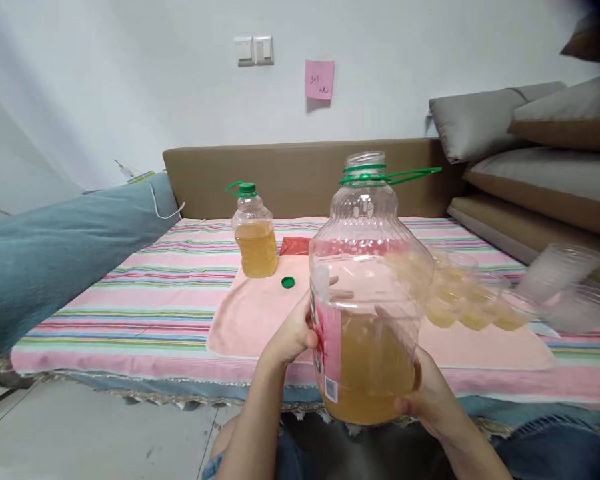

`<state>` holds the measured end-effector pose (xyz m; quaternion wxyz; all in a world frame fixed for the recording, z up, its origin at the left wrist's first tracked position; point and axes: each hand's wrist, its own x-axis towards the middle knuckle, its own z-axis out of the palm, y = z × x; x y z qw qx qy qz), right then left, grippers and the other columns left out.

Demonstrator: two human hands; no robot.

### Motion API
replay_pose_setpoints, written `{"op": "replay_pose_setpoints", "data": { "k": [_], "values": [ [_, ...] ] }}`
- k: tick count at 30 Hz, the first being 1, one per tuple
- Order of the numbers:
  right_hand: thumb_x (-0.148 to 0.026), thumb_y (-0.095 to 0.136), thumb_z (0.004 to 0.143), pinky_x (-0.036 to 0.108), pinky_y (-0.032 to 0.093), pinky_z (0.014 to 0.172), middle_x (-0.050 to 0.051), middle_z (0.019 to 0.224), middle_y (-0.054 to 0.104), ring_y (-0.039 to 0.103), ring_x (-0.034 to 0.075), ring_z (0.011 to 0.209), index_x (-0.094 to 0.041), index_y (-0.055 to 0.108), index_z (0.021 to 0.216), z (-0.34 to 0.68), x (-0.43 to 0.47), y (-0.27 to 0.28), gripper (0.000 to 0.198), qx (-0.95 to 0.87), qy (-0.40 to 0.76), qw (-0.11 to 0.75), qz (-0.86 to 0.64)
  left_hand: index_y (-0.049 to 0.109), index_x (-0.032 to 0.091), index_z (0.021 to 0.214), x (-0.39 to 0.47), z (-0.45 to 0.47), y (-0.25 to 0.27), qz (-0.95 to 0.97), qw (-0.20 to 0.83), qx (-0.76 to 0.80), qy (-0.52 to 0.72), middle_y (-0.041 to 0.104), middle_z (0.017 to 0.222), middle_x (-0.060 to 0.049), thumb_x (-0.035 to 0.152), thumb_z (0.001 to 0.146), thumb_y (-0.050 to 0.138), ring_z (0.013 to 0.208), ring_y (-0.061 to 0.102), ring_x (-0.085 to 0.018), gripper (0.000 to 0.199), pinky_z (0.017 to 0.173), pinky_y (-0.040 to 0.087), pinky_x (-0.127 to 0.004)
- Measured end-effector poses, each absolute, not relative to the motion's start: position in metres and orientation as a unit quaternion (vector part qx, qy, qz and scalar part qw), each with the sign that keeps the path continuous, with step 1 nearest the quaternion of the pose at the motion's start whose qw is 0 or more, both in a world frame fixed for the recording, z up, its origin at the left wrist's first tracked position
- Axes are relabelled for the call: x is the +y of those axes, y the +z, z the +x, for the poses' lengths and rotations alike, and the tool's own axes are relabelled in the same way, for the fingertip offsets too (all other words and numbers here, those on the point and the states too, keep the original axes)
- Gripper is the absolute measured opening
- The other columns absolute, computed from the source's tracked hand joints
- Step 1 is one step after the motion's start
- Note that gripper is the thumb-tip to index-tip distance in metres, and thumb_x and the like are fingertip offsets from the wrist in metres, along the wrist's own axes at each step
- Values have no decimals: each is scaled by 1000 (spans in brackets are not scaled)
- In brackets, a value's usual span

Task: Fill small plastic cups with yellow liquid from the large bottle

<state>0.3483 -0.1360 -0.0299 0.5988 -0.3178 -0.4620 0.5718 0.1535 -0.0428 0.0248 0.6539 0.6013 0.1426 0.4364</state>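
Note:
Between my two hands I hold a large clear plastic bottle (375, 360), upright and uncapped, partly filled with a yellowish liquid. A green carry handle circles its neck and sticks out to the right. My left hand (300, 333) is wrapped round the left side, near the pink label; some of its fingers show through the plastic. Low on the right side, my right hand (425, 393) grips the bottle. A green cap (288, 283) lies on the pink cloth (245, 320). Several clear cups (475, 307) with yellowish liquid stand to the right, partly behind the bottle.
A second, capped bottle (257, 250) of similar liquid stands at the back left. Near it lies a red packet (295, 246). Clear stacked cups (563, 270) lie tipped at the right. Cushions (545, 180) are piled at the right, and a blue-covered armrest (75, 240) borders the left.

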Motion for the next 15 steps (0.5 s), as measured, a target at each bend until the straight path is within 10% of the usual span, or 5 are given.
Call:
{"op": "replay_pose_setpoints", "data": {
  "k": [11, 15],
  "values": [
    [-65, 87, 65, 38, 54, 95, 13, 140, 53, 53, 35, 126, -26, 19, 159, 397, -234, -56, 123, -447, 427, 629, -472, 55, 21, 131, -75, 242, -15, 551, 748, 44, 368, 64, 127, -15, 68, 38, 86, 121, 57, -37, 109, 109, 38, -49],
    [-56, 69, 87, 35, 54, 97, 8, 149, 45, 51, 31, 129, -27, 22, 158, 425, -259, -83, 90, -430, 337, 653, -524, 48, 20, 137, -100, 269, -16, 546, 768, 13, 336, 62, 129, -17, 67, 37, 87, 124, 55, -39, 118, 110, 36, -51]
  ]
}}
